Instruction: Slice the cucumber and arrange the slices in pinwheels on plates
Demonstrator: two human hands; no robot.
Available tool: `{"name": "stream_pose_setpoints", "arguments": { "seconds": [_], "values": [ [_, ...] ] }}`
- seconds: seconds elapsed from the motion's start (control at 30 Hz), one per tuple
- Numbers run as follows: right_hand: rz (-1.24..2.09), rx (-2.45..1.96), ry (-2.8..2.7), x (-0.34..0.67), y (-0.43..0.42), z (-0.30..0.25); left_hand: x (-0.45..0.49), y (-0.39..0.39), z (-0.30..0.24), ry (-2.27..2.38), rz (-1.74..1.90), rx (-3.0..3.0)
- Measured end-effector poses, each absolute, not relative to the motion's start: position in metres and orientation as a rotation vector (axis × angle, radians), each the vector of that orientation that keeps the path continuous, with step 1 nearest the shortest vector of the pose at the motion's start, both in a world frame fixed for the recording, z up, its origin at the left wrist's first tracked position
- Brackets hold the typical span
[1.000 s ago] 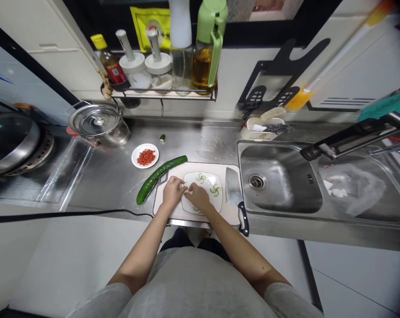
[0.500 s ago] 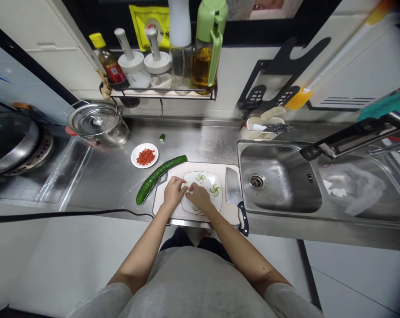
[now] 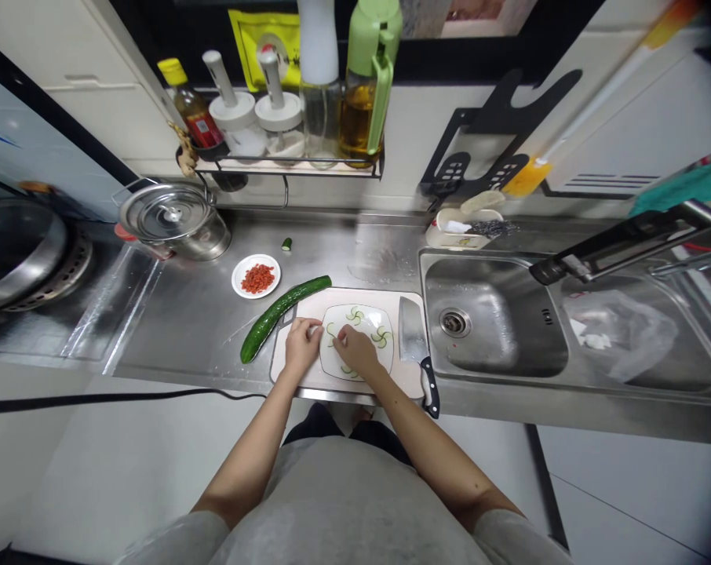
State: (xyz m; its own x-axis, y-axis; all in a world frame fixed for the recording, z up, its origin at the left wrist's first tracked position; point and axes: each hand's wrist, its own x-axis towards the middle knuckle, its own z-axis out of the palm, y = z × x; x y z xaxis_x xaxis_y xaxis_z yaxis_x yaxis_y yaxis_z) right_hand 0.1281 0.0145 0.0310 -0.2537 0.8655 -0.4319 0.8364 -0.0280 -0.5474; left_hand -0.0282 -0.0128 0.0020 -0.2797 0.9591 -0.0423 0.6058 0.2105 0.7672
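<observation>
A square white plate (image 3: 364,375) lies on a pale cutting board (image 3: 408,382). Thin cucumber slices (image 3: 382,337) form small pinwheels on it at the top, right and bottom. At the plate's left edge, my left hand (image 3: 301,345) has thumb and forefinger drawn together; whatever is between them is too small to make out. My right hand (image 3: 359,351) reaches over the plate, its fingers pinched on a cucumber slice by the left-hand group, partly covering it. A kitchen knife (image 3: 413,329) rests along the board's right side, its black handle past the corner.
A whole cucumber (image 3: 282,314) lies against the board's upper left. Behind it are a small dish (image 3: 236,282) of red berries and a cucumber end (image 3: 286,244). A lidded steel pot (image 3: 206,239) stands at left, the sink (image 3: 508,369) at right.
My left hand has drawn back left, away from my right fingertips, uncovering curved slices on the plate's left. My right hand stays nearly in place.
</observation>
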Motion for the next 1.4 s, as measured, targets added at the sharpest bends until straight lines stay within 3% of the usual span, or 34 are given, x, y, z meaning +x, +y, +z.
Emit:
{"name": "stream_pose_setpoints", "arguments": {
  "seconds": [0.2, 0.8, 1.4],
  "values": [
    [1.238, -1.746, -2.245, 0.141, -0.013, 0.049, -0.054, -0.032, 0.003, 2.138, 0.855, 1.389],
    [1.244, -1.628, -2.309, 0.165, -0.067, 0.074, -0.062, -0.066, 0.012, 2.333, 0.274, 1.390],
    [1.264, -1.563, -2.314, 0.169, -0.086, 0.086, -0.053, -0.061, 0.009, 2.350, 0.207, 1.392]
  ]
}}
